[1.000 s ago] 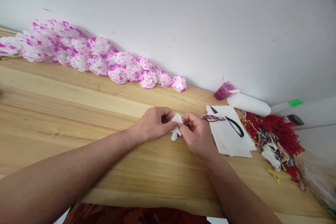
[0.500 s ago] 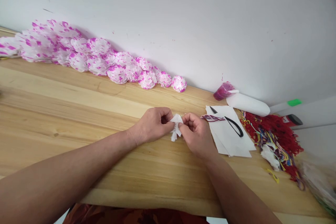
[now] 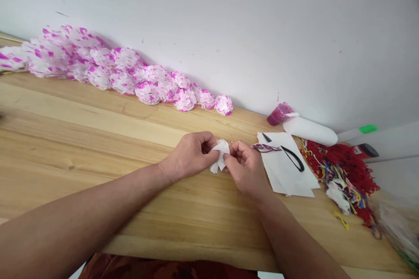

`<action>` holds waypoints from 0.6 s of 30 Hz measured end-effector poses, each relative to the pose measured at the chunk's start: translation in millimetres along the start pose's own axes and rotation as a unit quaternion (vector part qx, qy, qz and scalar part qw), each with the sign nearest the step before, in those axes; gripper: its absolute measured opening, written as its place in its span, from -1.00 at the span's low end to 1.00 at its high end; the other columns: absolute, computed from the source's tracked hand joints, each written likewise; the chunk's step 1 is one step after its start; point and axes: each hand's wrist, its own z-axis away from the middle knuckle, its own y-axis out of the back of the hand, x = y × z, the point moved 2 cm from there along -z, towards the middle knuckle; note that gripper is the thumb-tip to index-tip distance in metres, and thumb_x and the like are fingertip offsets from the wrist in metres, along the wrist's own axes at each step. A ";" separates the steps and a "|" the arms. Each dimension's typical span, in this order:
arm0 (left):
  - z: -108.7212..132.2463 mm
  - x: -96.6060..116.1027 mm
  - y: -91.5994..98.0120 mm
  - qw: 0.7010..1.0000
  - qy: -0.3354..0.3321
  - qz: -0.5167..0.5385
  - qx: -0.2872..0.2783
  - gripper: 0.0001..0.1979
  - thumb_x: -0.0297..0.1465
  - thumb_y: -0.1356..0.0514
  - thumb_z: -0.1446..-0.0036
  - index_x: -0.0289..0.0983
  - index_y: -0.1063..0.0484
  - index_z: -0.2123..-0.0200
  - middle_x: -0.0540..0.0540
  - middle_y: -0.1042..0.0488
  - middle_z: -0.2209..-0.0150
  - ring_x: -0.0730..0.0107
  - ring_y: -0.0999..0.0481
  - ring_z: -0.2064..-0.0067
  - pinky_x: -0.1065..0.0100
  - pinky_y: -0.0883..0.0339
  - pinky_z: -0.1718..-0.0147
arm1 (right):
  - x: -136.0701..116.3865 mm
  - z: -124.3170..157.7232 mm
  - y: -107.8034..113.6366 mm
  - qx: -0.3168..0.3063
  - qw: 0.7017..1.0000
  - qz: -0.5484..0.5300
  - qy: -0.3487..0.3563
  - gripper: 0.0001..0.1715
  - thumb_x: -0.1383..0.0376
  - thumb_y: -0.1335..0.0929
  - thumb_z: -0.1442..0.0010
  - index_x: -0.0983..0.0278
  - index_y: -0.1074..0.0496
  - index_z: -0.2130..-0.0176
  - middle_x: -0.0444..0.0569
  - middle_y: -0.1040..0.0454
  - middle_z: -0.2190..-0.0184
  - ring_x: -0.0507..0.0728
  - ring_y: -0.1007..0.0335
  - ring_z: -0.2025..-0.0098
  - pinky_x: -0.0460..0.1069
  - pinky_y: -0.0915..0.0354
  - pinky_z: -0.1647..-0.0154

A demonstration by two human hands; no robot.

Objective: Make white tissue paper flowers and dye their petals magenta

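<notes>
Between my two hands is a small white tissue-paper flower (image 3: pixel 220 157), its thin layers gathered in the middle and fanned out above and below. My left hand (image 3: pixel 197 152) pinches it from the left with thumb and curled fingers. From the right, my right hand (image 3: pixel 244 163) pinches the same paper, thumb pressed on its front. Both hands hover low over the wooden table (image 3: pixel 147 213). Fingertips behind the paper are hidden.
Fluffy white-and-pink paper flowers (image 3: pixel 121 80) line the wall. To the right lie white paper sheets (image 3: pixel 288 178) with black-handled scissors (image 3: pixel 296 159), a cup of pink liquid (image 3: pixel 279 114), a white roll (image 3: pixel 309 130), red yarn (image 3: pixel 352 170) and a plastic bag (image 3: pixel 397 231).
The white paper has spread slightly and its layers have shifted between my fingers. Both hands keep nearly the same place and grip.
</notes>
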 end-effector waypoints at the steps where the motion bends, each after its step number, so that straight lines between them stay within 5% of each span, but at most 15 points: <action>1: 0.4 0.3 -0.3 1.000 -0.003 0.000 -0.001 -0.88 -0.34 -0.20 -0.05 -0.28 -0.42 0.40 0.03 -0.45 0.50 0.47 -0.37 0.48 0.45 -0.21 0.52 | 0.1 -0.2 0.2 -0.001 1.000 0.004 -0.003 -0.82 0.28 -0.36 -0.13 0.23 -0.27 0.44 -0.19 -0.31 0.53 0.02 -0.24 0.49 -0.08 -0.17 0.49; 18: 1.2 4.3 2.9 1.000 -0.010 -0.012 -0.023 -0.74 -0.23 -0.21 -0.08 -0.27 -0.34 0.53 0.07 -0.30 0.56 0.50 -0.25 0.50 0.45 -0.10 0.53 | -4.2 0.8 1.0 0.007 1.000 0.010 0.006 -0.81 0.24 -0.37 -0.16 0.23 -0.29 0.42 -0.20 -0.30 0.55 0.01 -0.23 0.51 -0.09 -0.17 0.50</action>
